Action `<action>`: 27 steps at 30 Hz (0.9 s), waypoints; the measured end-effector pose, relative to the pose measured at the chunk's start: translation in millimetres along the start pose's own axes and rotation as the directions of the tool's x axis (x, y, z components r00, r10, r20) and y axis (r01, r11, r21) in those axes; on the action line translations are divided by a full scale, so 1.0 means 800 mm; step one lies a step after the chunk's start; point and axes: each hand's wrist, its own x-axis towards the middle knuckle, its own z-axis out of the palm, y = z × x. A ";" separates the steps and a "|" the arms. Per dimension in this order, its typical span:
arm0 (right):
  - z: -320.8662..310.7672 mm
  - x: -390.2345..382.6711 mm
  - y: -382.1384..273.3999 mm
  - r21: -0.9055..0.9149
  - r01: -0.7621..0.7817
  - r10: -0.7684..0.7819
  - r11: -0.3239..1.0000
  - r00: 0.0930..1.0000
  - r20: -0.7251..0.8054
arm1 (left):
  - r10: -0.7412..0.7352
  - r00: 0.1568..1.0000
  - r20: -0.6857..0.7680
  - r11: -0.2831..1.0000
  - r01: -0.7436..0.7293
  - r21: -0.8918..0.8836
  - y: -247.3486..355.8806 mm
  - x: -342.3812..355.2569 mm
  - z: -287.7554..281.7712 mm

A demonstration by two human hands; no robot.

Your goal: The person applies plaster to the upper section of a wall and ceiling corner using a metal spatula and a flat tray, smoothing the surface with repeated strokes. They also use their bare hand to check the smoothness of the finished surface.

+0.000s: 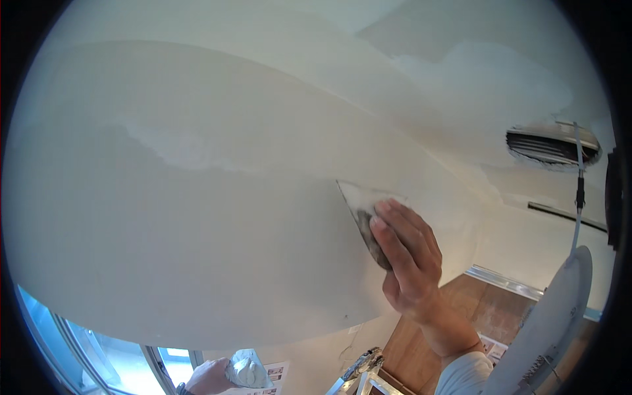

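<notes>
My right hand [415, 257] grips a triangular putty knife [375, 210], its fingers pressed along the blade. The blade lies against the pale wall [217, 250], with its edge facing left. Whitish filler patches [178, 148] show on the wall to the left of the blade. Low in the view, my left hand [209, 376] is closed around a second flat tool [249, 370] loaded with white filler. The handle of that tool is hidden by the hand.
A round white panel lamp [559, 309] hangs at the right on a cable from a round ceiling hole [553, 146]. Below are a metal ladder or stand [368, 378], a brown wooden floor [447, 309] and papers [490, 347]. Windows [112, 355] line the lower left.
</notes>
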 end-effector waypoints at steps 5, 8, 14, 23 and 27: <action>0.018 -0.008 0.051 -0.114 -0.017 0.005 0.993 0.994 -0.111 | 0.147 0.974 -0.172 0.968 -0.178 -0.178 -0.023 -0.007 0.026; 0.023 -0.002 0.071 -0.123 -0.053 0.034 0.991 0.988 -0.148 | 0.190 0.964 -0.188 0.954 -0.226 -0.198 -0.016 -0.004 0.020; 0.033 0.010 0.113 -0.081 -0.042 0.028 0.996 0.985 -0.171 | 0.219 0.954 -0.204 0.931 -0.267 -0.249 -0.001 0.003 0.017; 0.023 -0.051 0.024 0.004 -0.069 0.068 0.998 0.996 0.056 | 0.193 0.964 -0.184 0.951 -0.230 -0.206 -0.026 0.011 0.033; -0.007 -0.074 -0.004 0.038 -0.056 0.049 0.998 0.983 0.178 | 0.207 0.965 -0.158 0.975 -0.217 -0.044 -0.005 0.017 0.019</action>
